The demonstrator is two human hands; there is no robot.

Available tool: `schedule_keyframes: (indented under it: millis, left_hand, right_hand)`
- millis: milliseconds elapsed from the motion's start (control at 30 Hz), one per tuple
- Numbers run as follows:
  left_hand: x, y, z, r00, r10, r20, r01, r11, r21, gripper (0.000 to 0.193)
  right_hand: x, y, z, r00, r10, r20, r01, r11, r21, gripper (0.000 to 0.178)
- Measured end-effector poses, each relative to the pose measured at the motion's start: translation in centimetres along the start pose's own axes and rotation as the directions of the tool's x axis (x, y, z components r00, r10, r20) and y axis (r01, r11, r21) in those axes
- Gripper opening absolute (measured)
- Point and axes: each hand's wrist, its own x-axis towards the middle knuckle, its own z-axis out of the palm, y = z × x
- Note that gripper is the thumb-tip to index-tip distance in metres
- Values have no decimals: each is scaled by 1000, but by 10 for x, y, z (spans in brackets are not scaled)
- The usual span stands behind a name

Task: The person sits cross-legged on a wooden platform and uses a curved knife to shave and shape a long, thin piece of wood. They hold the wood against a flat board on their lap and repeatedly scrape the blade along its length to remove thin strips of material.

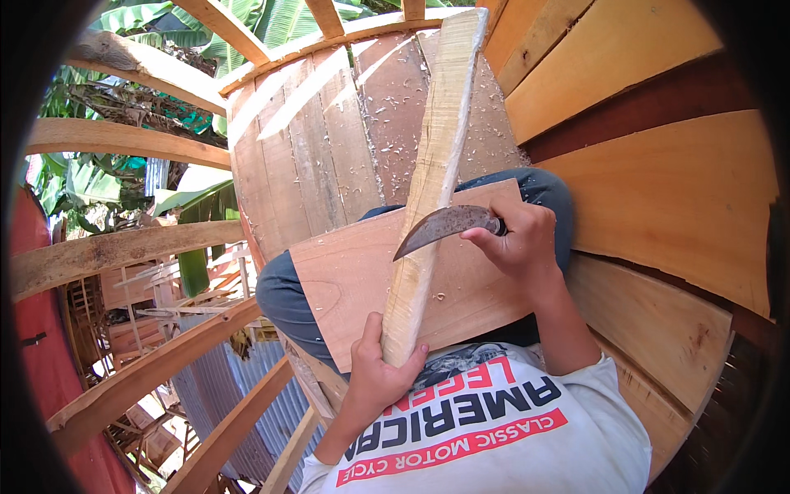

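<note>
One batten crosses a lap board, left hand clamping fingers on it, right hand round a curved knife.

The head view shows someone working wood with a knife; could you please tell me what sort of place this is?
It looks like an open-sided wooden porch or platform, apparently serving as a woodworking spot: a shaving-strewn plank floor, spaced wooden rails on the left, and green leaves beyond them.

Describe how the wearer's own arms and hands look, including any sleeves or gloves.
The left hand and right hand are bare: no gloves or watch show. The forearms are uncovered too, below the short sleeves of a white T-shirt with red and black print.
</note>
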Motion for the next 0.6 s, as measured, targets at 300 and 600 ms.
schedule_keyframes:
  millis: [300,600]
  left_hand:
    - [7,-19,-3,963,233,-137,-236,972,0,35]
    - [15,-30,5,879,426,-215,-420,904,74,35]
  right_hand:
    - [-32,-27,20,977,-89,195,48,978,203,53]
    - [-35,-34,19,932,-263,249,173,928,330,48]
